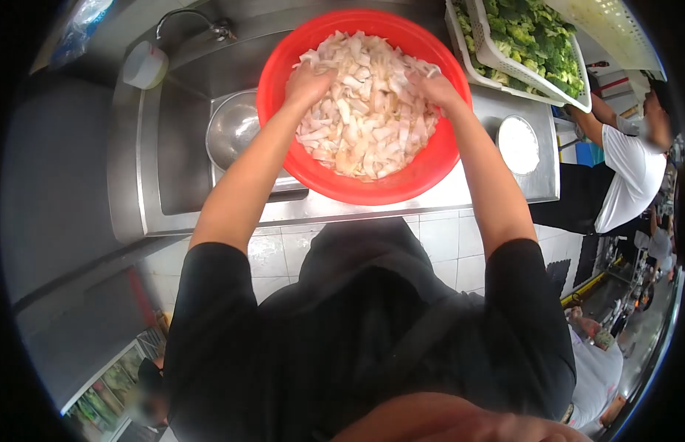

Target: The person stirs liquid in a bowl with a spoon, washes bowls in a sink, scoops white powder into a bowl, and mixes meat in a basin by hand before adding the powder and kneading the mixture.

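A large red plastic basin (372, 193) is heaped with pale, whitish-pink sliced strips (376, 118); their exact kind is unclear. My left hand (309, 86) is sunk into the left side of the heap. Its fingers curl into the strips and are partly covered, with the thumb showing. On the opposite side, my right hand (435, 88) grips into the heap near the basin's inner wall. Strips lie around and over its fingers. Both forearms reach across the basin's near rim.
The basin rests on a steel counter (423, 206), partly over a sink (184, 140) holding a metal bowl (234, 131). A tap (222, 29) and white container (145, 65) stand left. Right are broccoli crates (530, 85), a white round dish (518, 145) and a person in white (630, 173).
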Tool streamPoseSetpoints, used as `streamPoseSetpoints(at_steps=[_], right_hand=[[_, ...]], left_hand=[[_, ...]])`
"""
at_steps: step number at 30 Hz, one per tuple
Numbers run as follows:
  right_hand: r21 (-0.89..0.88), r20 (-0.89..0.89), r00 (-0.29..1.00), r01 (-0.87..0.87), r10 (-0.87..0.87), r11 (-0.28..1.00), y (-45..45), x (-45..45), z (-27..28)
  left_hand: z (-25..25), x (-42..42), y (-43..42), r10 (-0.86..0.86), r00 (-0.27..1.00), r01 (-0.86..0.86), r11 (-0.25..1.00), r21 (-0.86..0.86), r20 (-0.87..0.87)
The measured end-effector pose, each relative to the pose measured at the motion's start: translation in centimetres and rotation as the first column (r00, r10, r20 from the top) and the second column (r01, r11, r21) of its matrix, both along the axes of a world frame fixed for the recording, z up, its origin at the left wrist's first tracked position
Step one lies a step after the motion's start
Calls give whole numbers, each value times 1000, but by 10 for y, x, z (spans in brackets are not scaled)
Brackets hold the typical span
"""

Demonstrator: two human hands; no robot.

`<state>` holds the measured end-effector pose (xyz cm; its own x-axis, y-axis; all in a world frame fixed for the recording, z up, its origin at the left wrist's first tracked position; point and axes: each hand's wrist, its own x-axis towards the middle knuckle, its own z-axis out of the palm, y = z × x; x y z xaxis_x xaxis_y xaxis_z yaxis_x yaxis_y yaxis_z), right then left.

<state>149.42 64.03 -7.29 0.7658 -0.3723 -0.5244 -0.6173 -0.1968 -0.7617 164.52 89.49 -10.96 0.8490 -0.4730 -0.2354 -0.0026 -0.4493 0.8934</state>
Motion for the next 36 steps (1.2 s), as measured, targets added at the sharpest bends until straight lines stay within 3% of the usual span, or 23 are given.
streamPoseSetpoints(at_steps=[3, 4, 6, 8, 9, 10, 12, 14, 15, 16, 18, 20, 21, 22, 24, 25, 26, 28, 29, 30, 31, 33, 36], right_hand=[[393, 210, 947, 146, -243, 908, 3, 22, -71], [355, 22, 938, 315, -345, 880, 36, 27, -49], [276, -170, 884, 467, -435, 840, 60, 26, -53], [971, 25, 938, 59, -345, 231, 65, 40, -82], [882, 26, 917, 166, -397, 441, 73, 22, -19], [883, 27, 921, 160, -388, 441, 63, 31, 5], [655, 121, 989, -12, -88, 755, 40, 41, 21], [418, 65, 997, -54, 29, 907, 7, 54, 38], [147, -17, 993, -112, 116, 983, -4, 62, 39], [147, -15, 993, -114, 118, 983, -6, 68, 29], [-96, 25, 989, -140, 143, 985, -7, 73, -21], [-46, 133, 991, -13, 19, 999, 15, 90, -47], [390, 205, 965, 74, -164, 918, 26, 93, -53], [501, 286, 927, 71, -243, 862, 28, 93, -55], [711, 398, 824, -1, -402, 703, 42, 87, -35], [832, 230, 923, -22, -309, 555, 41, 73, -19], [922, 80, 982, -7, -171, 388, 41, 62, -3], [912, 67, 986, 1, -151, 410, 15, 46, 5], [685, 38, 996, 29, -75, 728, 3, 32, 18], [347, -6, 1000, 15, -13, 938, -4, 27, 31], [343, -1, 1000, 16, -16, 939, 2, 17, 32], [429, -41, 977, 205, -208, 880, 18, -12, 17], [576, -21, 981, 171, -194, 799, 60, -3, -45]], left_hand=[[-17, -15, -23, 174, 951, -282, 826, 487, 256], [-13, -13, -36, 177, 948, -288, 830, 479, 263], [-11, -18, -52, 22, 847, -173, 956, -236, -531], [1, -16, -51, -157, 706, -246, 860, -447, -690], [18, -13, -44, -250, 662, -252, 814, -524, -707], [34, -7, -40, -346, 615, -262, 758, -597, -708], [41, 3, -31, -310, 607, -247, 802, -544, -732], [57, 16, -26, -18, 937, -31, 991, -132, -350], [62, 10, -23, -16, 972, 1, 998, -63, -233], [15, 30, -24, -179, 980, 178, 984, -20, -82], [6, 8, -34, -266, 904, 87, 882, 463, 336], [10, 5, -58, -184, 953, 94, 934, 345, 239], [9, 2, -64, -117, 987, 90, 970, 225, 109], [9, 0, -67, -123, 987, 97, 969, 226, 105], [8, 13, -72, -92, 766, -171, 925, -340, -636], [4, 23, -70, -215, 610, -219, 880, -422, -763], [16, 21, -62, -214, 607, -213, 883, -417, -765], [56, 16, -43, -303, 684, -50, 888, -458, -663], [56, 30, -25, -195, 773, 134, 980, -145, -604], [45, 27, -19, -200, 776, 137, 979, -150, -598], [17, 18, -11, -76, 971, 127, 967, 222, -225], [-14, -19, -1, -81, 975, -42, 848, 528, 207], [-21, -71, -25, 265, 961, -189, 843, 503, -82]])
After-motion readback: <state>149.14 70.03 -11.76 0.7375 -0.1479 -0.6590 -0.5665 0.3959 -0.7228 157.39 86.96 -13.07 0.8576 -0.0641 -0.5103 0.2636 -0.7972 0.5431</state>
